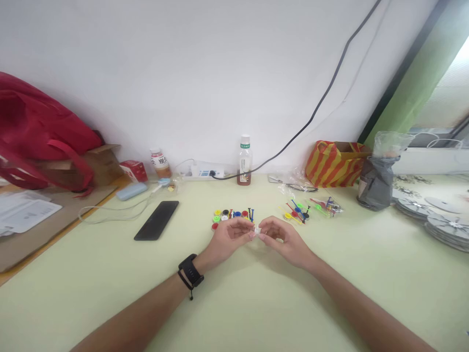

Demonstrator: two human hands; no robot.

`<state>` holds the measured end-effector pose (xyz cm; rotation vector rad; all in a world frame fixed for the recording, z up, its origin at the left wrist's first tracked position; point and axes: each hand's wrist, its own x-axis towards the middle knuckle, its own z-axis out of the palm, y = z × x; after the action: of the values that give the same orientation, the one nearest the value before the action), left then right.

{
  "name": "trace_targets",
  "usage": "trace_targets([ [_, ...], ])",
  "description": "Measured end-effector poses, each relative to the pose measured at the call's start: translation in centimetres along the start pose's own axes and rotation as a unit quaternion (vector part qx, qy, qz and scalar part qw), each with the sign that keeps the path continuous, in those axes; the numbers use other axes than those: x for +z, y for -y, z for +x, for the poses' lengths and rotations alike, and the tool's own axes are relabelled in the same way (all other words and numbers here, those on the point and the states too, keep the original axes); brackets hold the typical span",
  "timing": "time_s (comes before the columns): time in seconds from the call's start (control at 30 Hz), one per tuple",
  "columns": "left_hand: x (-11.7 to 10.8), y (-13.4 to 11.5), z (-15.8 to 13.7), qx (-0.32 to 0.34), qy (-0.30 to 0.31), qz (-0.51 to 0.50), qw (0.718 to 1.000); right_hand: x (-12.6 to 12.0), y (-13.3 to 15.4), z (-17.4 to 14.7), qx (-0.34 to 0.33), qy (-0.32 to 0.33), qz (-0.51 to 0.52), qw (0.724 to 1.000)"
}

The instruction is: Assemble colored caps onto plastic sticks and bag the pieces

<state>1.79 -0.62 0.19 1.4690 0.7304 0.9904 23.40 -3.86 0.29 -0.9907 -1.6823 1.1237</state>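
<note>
My left hand point(229, 240) and my right hand point(287, 240) meet over the middle of the table. Between their fingertips is a small white plastic piece point(257, 230), pinched from both sides; its exact kind is too small to make out. Just beyond my left hand lies a group of small coloured round pieces point(217, 213) and short sticks point(251, 214), partly hidden by the fingers. Past my right hand is a loose pile of similar coloured pieces point(301, 211), with a clear bag of more pieces point(331, 207) beside it.
A black phone point(157, 220) and a light blue power bank point(131, 191) lie on the left. Along the wall stand a drink bottle point(245, 164), a power strip point(205, 171) with a black cable, and a striped bag point(333, 164). Stacked discs point(449, 232) sit at right.
</note>
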Motion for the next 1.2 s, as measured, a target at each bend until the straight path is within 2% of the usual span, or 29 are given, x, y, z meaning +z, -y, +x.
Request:
trace_targets([
  [0.23, -0.2, -0.2, 0.3, -0.012, -0.017, -0.026, 0.999, -0.2, 0.2, -0.1, -0.004, -0.028, -0.047, 0.999],
  [0.43, -0.2, -0.2, 0.3, -0.013, -0.005, -0.012, 1.0, 0.1, 0.1, 0.1, -0.003, -0.045, -0.074, 0.996],
  [0.53, -0.1, 0.0, 0.3, -0.01, 0.006, -0.004, 1.0, 0.0, 0.0, 0.2, -0.004, -0.03, -0.077, 0.997],
  [0.63, -0.2, 0.5, 0.4, 0.042, -0.02, 0.067, 0.997, -0.9, -0.4, 0.5, -0.002, -0.021, -0.093, 0.995],
  [0.77, -0.6, 0.9, 0.6, 0.115, -0.108, 0.214, 0.964, -3.2, -1.6, 1.0, 0.025, -0.051, -0.162, 0.985],
  [0.87, -0.8, 0.8, 0.5, 0.131, -0.121, 0.256, 0.95, -4.7, -2.5, 1.0, 0.046, -0.072, -0.308, 0.948],
  [0.97, -0.8, 0.7, 0.4, 0.153, -0.117, 0.276, 0.942, -5.4, -3.0, 0.9, 0.021, -0.097, -0.415, 0.904],
  [1.03, -0.8, 0.7, 0.4, 0.162, -0.113, 0.287, 0.937, -6.0, -3.4, 0.9, -0.009, -0.143, -0.452, 0.88],
  [1.1, -0.7, 0.8, 0.4, 0.165, -0.108, 0.293, 0.936, -6.7, -3.9, 1.0, -0.022, -0.214, -0.493, 0.843],
  [1.2, -0.8, 1.0, 0.4, 0.162, -0.101, 0.294, 0.937, -8.0, -5.2, 1.1, 0.008, -0.275, -0.543, 0.793],
])
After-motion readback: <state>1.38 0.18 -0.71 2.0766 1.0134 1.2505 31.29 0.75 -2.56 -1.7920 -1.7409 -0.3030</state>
